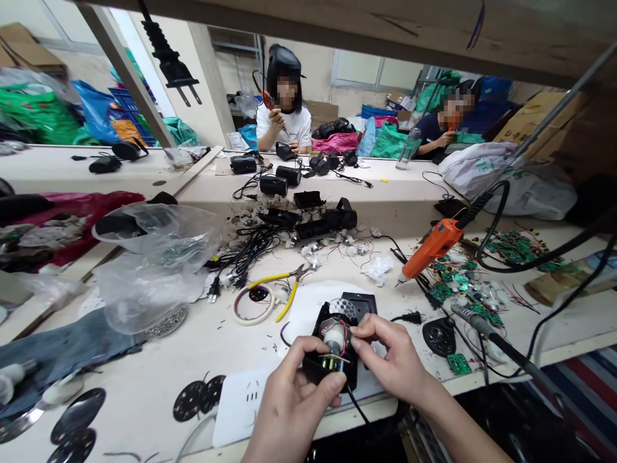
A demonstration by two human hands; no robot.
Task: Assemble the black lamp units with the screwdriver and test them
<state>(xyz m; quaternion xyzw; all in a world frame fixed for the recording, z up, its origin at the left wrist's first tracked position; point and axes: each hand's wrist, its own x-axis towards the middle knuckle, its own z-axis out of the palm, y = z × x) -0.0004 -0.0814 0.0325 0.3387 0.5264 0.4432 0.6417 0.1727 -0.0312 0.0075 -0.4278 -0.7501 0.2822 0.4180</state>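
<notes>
A black plastic housing [354,366] lies opened before me, with a white motor-like part [332,334], a thin red wire and a small circuit board [332,361] inside. My left hand [306,386] grips its near left side, the thumb by the board's lower edge. On the other side, my right hand [390,357] is closed in a pinch at the housing's right edge, close to the red wire; what is between those fingertips is hidden. A black cord [357,405] runs from the housing toward the table's front edge. Behind it sits a black square part [361,305].
An orange electric screwdriver [431,247] hangs at right, above green circuit boards [457,283]. Yellow-handled cutters [289,299] and a tape roll [236,312] lie beyond my hands. A soldering iron [482,328] points in from the right. Two people [294,125] work across the table.
</notes>
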